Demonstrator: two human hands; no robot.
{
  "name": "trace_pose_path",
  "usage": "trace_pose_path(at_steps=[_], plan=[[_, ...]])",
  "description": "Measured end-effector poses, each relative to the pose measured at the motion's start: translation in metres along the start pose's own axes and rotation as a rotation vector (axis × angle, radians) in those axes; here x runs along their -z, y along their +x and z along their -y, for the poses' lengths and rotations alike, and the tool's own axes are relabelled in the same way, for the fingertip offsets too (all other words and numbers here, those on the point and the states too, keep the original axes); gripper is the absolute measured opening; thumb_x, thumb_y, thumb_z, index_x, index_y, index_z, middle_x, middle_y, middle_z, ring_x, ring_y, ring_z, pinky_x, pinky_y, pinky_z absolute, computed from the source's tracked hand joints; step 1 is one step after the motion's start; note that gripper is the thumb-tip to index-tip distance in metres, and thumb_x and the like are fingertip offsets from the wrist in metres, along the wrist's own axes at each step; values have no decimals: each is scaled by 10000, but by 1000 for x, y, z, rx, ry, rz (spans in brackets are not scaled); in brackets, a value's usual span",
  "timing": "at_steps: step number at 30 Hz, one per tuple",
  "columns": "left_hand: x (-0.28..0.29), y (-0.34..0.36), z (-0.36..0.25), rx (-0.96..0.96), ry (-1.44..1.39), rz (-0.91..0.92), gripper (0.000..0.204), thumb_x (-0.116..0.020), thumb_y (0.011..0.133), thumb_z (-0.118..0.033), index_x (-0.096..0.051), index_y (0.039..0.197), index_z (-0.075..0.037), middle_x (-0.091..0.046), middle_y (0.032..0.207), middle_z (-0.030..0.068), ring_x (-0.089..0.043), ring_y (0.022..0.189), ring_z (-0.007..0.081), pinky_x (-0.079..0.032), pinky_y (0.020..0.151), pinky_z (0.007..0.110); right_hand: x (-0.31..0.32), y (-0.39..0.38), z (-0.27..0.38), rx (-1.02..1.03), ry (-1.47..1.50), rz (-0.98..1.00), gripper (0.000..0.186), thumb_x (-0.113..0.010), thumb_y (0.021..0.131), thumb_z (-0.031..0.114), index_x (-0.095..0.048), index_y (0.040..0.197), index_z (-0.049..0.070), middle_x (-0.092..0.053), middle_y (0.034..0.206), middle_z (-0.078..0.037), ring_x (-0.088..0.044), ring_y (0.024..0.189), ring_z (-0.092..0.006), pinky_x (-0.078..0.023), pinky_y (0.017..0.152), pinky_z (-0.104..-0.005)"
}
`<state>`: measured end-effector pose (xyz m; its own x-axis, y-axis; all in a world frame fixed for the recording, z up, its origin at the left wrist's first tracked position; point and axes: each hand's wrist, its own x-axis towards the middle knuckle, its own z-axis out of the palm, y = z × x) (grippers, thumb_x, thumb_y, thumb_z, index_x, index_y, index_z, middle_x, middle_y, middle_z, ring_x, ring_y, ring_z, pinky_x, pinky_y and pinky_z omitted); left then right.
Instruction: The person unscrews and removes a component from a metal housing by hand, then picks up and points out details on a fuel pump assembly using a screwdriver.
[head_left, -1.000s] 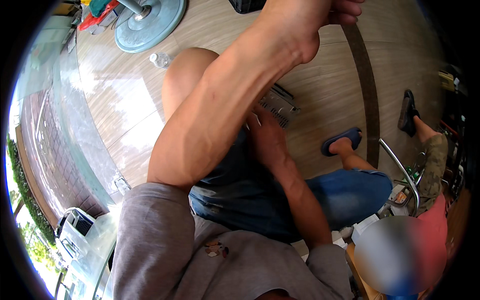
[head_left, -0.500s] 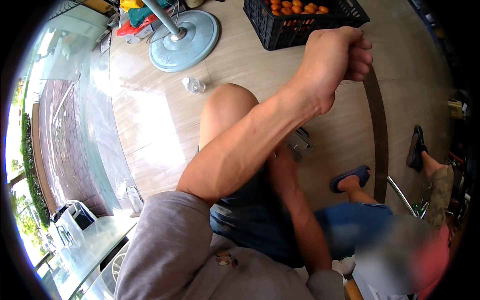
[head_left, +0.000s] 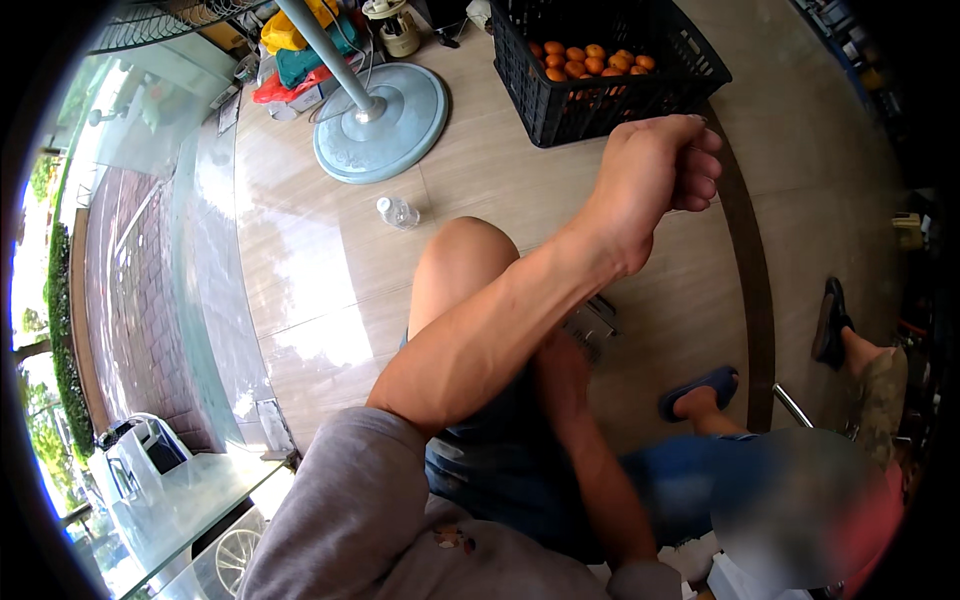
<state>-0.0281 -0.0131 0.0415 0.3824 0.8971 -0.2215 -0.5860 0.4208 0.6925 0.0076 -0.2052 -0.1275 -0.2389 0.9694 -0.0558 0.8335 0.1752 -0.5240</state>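
Hand, left (head_left: 655, 185): raised beyond the knee (head_left: 465, 250), fingers curled, whether pinching anything cannot be told. Hand, right (head_left: 562, 372): low, largely behind the left forearm (head_left: 500, 315), closure not discernible; slotted metal part (head_left: 598, 318) just beyond, partly hidden, perhaps placed there for easy reach. Farther out: bottle (head_left: 398, 212), black crate (head_left: 565, 128) keeping loose oranges (head_left: 594, 66) together, round base (head_left: 405, 145) presumably broad to steady its pole (head_left: 328, 52).

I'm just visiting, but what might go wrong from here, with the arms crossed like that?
Two things, perhaps. The left forearm crosses the camera's view of the right hand and partly covers the grey metal object near it, so a slip there might be missed. And the clear plastic bottle is on the floor close to the bent left knee, so a shifting leg might knock it.
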Motion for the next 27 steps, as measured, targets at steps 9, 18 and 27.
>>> trace_pose_path(at_steps=[9, 18, 27], plan=[[4, -3, -6, 19, -14, -36, 291, -528, 1008, -284, -671, 1019, -31, -651, 800, 28, -608, 715, 138, -512, 711, 302, -7, -10, 0, 23, -16, 39, 137, -530, 926, 59, -589, 1048, 38, -668, 961, -206, -666, 900, -379, -549, 709, -495], [6, -4, -6, 26, 0, -17, 288, -521, 1015, -284, -662, 1046, -35, -637, 802, 19, -597, 728, 140, -500, 733, 303, 2, -7, -16, 1, -7, -81, 333, -590, 877, 75, -606, 1210, 87, -673, 1029, -172, -660, 962, -408, -548, 812, -492], [4, -6, -3, 31, 9, -28, 282, -528, 1012, -289, -659, 1044, -41, -635, 799, 17, -600, 727, 138, -503, 727, 304, -7, -11, -10, -33, 11, -12, 305, -598, 880, 74, -612, 1185, 72, -678, 1004, -191, -670, 942, -391, -547, 820, -504]])
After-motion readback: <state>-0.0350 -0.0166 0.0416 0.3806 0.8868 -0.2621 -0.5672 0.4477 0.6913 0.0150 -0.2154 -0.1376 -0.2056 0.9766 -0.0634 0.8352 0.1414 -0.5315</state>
